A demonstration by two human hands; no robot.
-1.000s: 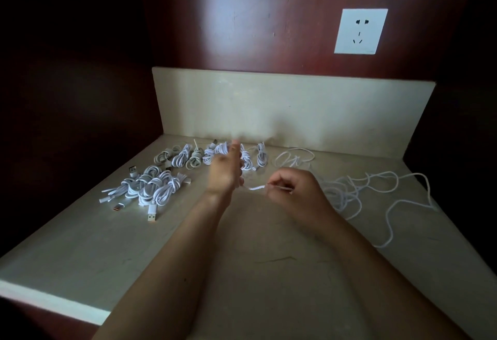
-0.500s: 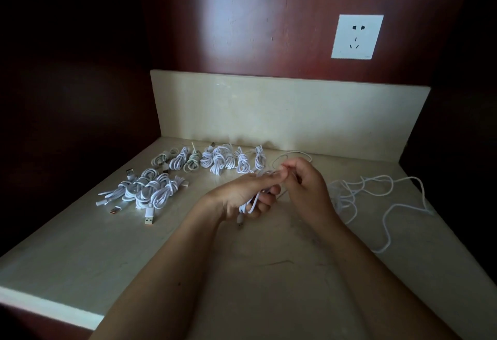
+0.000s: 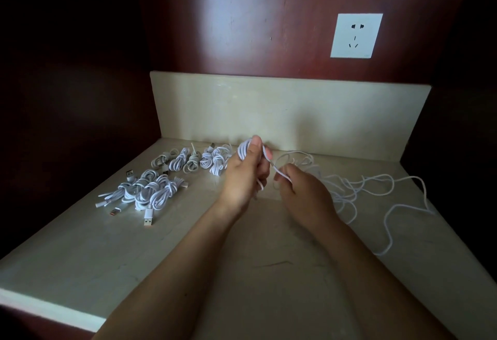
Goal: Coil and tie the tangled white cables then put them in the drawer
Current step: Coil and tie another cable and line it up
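Two hands meet mid-frame over the bench [image 3: 107, 259]: the left hand [image 3: 243, 178] curls its fingers [image 3: 255, 144] round one half-wound coil [image 3: 244, 151] of white cable, while the right hand [image 3: 304, 197] pinches its free strand [image 3: 277, 173], which trails to one loose tangle [image 3: 360, 187] at right. Left of them lie tied bundles, a back row [image 3: 193, 162] of about six and a front cluster [image 3: 150, 191] of about five, too overlapped and dim to count surely. One wall socket [image 3: 356, 35] sits upper right.

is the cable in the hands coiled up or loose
Partly coiled: the cable loops around the left hand, but its loose part runs through the right hand toward the tangle.
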